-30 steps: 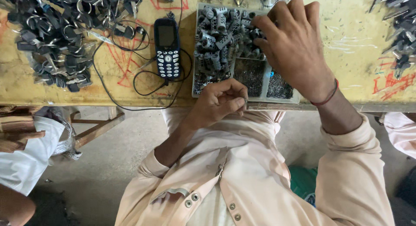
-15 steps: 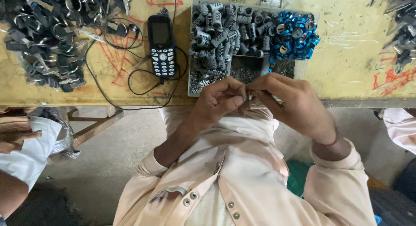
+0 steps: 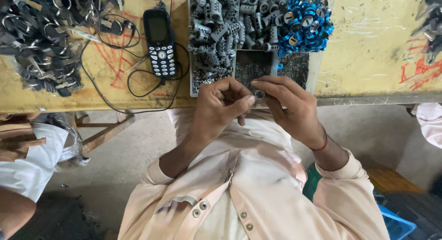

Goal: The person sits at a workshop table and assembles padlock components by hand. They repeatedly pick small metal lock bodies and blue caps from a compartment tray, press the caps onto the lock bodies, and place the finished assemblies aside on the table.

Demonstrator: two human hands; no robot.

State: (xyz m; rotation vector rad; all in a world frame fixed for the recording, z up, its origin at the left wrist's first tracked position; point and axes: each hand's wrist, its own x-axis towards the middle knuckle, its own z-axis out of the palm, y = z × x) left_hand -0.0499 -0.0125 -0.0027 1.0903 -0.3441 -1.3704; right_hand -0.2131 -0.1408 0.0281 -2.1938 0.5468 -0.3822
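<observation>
Fingers [image 3: 244,101] of both hands pinch a small silver metal part [image 3: 259,94] between them, held just off the near edge of a yellow worktop [image 3: 368,60]. The left hand [image 3: 221,106] curls closed around the part from one side while the right hand [image 3: 290,108], a red thread at its wrist, meets it from the other, fingertips narrowed on the piece. Directly beyond the hands sits a divided tray [image 3: 314,69] holding grey metal cylinders [image 3: 221,23], blue rings [image 3: 304,23] and fine dark pins [image 3: 251,65]. A dark keypad phone [image 3: 159,42] with a black cable [image 3: 110,97] lies just beside the tray, and a heap of keys and key rings [image 3: 37,37] fills the far corner of the worktop. The person wears a pale peach shirt [image 3: 258,189].
</observation>
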